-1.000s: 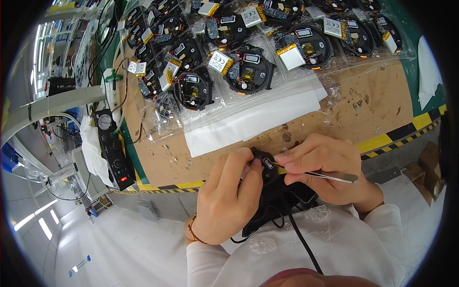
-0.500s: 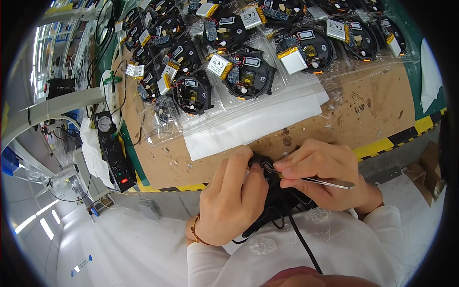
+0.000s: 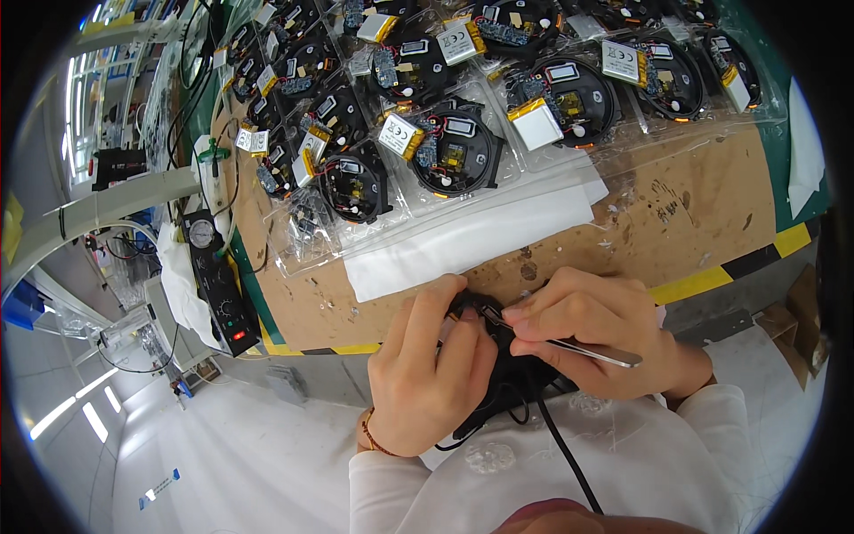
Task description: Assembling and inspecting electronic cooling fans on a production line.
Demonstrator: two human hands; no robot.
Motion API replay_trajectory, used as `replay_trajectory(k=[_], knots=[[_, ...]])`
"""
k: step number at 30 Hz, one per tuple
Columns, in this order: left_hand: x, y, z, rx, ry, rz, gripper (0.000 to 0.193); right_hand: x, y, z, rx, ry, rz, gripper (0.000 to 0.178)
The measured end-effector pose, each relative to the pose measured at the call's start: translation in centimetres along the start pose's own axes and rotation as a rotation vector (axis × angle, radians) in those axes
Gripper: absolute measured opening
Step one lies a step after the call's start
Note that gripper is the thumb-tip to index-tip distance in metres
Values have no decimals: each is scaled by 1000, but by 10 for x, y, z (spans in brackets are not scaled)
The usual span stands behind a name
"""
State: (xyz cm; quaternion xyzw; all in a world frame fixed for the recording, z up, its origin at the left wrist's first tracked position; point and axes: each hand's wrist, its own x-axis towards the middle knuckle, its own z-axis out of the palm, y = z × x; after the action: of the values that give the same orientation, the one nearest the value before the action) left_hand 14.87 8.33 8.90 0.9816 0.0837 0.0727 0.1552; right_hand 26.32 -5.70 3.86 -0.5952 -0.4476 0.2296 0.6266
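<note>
My left hand is closed around a small black housing at the table's near edge. Most of that housing is hidden by my fingers; it resembles the round black watch cases in the tray. Pinched in my right hand is a pair of silver tweezers. Their tips reach into the housing beside my left fingertips, and I cannot tell whether they grip a part. Beyond my hands, the nearest watch case in the tray has a silver battery wired to it.
Clear plastic trays with several watch cases cover the table's far side. White sheets lie under their front edge. A black control box with a gauge stands at left, near a grey curved arm. Yellow-black tape marks the near edge.
My right hand and the tweezers have shifted slightly left, toward the housing. My left hand keeps its hold. The whole view has tilted a little.
</note>
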Motion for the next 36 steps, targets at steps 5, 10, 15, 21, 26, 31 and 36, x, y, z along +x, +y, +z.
replay_trajectory(k=[5,10,15,21,26,31,36], knots=[[-1,6,-8,-69,-83,-119,16,-1,0,-1,10,-3,-11,26],[-5,4,-17,-116,-130,-55,26,-7,2,-7,119,20,-42,23],[-16,-6,-8,-38,-98,39,40,-11,3,-8,421,152,-8,16],[-16,-13,-2,-172,-7,38,39,-10,9,3,495,296,-168,20],[-20,-22,-19,-282,60,-25,49,-12,2,6,422,319,-120,18],[0,-62,-54,-142,207,-156,50,-16,3,9,300,426,-85,21],[10,-101,-69,-21,237,-285,50,-18,4,15,263,463,-91,23]])
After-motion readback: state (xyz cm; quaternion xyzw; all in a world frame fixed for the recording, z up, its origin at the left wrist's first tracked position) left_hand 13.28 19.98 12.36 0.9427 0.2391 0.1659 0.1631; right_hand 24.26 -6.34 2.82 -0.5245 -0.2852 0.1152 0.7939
